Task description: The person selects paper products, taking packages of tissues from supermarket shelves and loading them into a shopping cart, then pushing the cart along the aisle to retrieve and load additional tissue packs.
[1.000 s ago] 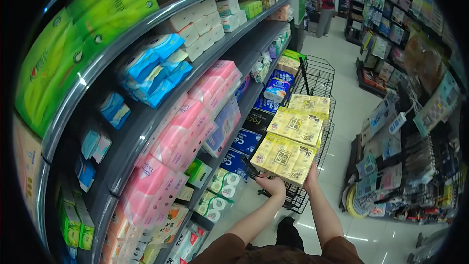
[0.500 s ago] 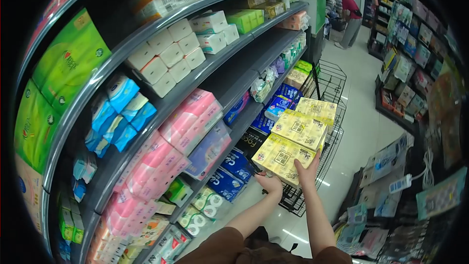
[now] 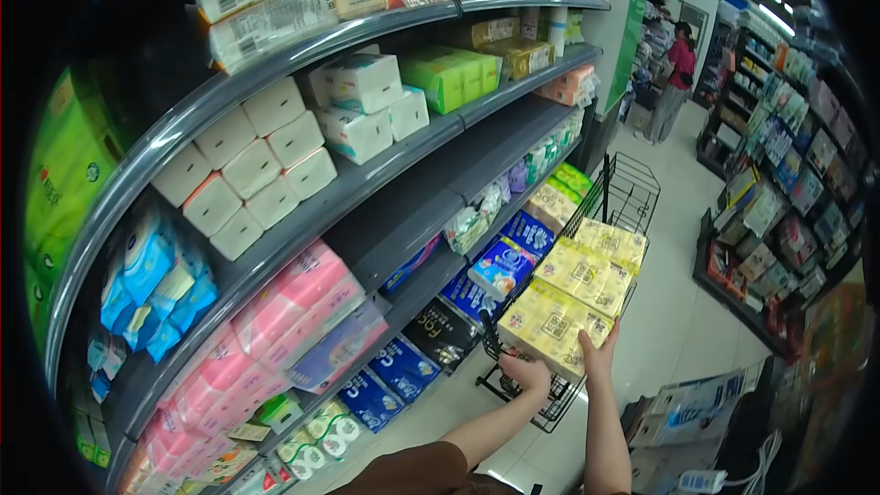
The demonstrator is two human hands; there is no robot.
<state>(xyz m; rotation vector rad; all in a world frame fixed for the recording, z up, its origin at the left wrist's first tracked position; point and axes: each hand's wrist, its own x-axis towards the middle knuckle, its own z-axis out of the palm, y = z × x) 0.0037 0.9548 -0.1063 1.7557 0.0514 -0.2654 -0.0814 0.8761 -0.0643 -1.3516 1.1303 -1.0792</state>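
Yellow tissue packs (image 3: pixel 556 323) lie in a row on top of a black wire cart (image 3: pixel 632 188). My right hand (image 3: pixel 600 348) rests against the right front side of the nearest pack, thumb on its top edge and fingers apart. At the cart's near left end, my left hand (image 3: pixel 525 373) is curled by the black handle (image 3: pixel 490 335), just below the pack's front corner. What its fingers hold is hidden. Blue packs (image 3: pixel 504 268) sit on the low shelf left of the cart.
A long grey shelf (image 3: pixel 431 142) on the left bears white tissue packs (image 3: pixel 261 156), pink packs (image 3: pixel 289 307) and green packs (image 3: pixel 449 78). Display racks (image 3: pixel 779 174) line the right side. A person in a red top (image 3: pixel 681 60) stands farther down the aisle.
The view has shifted along the aisle, with the pink and blue packs sliding down and left. Cart and yellow packs stay before me. My right hand remains against the nearest pack.
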